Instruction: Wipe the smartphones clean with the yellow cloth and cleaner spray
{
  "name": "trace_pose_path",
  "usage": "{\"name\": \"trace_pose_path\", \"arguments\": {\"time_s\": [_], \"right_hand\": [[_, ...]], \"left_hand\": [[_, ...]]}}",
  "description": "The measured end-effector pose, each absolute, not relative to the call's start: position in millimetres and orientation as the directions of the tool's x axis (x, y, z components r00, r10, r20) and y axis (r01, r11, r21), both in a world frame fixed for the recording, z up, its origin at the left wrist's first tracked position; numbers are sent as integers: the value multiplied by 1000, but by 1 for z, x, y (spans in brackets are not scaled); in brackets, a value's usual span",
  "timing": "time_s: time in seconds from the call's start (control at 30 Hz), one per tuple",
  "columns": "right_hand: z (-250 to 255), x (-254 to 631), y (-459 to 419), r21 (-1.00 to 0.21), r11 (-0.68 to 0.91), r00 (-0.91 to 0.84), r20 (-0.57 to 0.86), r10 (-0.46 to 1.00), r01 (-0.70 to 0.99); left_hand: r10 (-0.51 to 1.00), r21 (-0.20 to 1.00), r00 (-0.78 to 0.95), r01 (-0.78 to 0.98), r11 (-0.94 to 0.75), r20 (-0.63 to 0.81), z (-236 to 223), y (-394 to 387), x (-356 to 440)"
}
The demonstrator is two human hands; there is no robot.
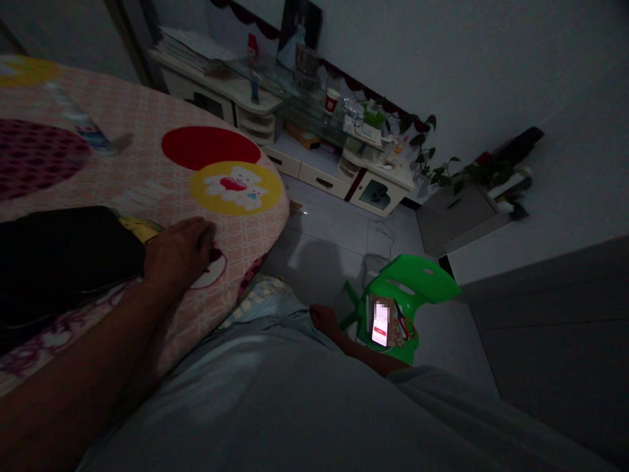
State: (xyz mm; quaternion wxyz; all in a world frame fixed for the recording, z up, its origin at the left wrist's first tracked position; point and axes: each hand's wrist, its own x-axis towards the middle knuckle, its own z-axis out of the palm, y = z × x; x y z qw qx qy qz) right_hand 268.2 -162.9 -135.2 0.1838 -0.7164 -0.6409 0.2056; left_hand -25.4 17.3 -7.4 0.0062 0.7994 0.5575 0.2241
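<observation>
My left hand (179,252) rests on the patterned tablecloth (147,111), back upward, fingers loosely curled in with nothing showing in them. Beside its wrist lies a black bag-like item (73,255), and a small yellow item (140,228) sticks out between the two. My right hand (324,319) hangs low at the hem of my grey shirt (275,393). Its fingers are curled closed against the cloth; what they hold, if anything, is hidden.
A clear bottle (86,124) stands on the table. Right of me, a green chair (417,278) carries a lit phone (380,324) and scissors-like orange handles (410,328). Along the wall runs a white cabinet (314,178) with a paper cup (331,101). A cable (366,265) lies on the floor.
</observation>
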Motion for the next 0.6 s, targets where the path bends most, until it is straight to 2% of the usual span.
{"name": "trace_pose_path", "arguments": {"time_s": [0.23,0.37,0.6], "right_hand": [[-132,271,-163,-596,-47,45,-19,999,801],[-132,271,-157,-656,11,12,31,999,755],[-135,270,-164,-663,-35,56,10,998,748]], "left_hand": [[881,323,289,850,-416,374,-8,15,-23],[885,319,292,853,-413,363,-3,12,-19],[928,294,144,922,-251,343,20,25,-41]]}}
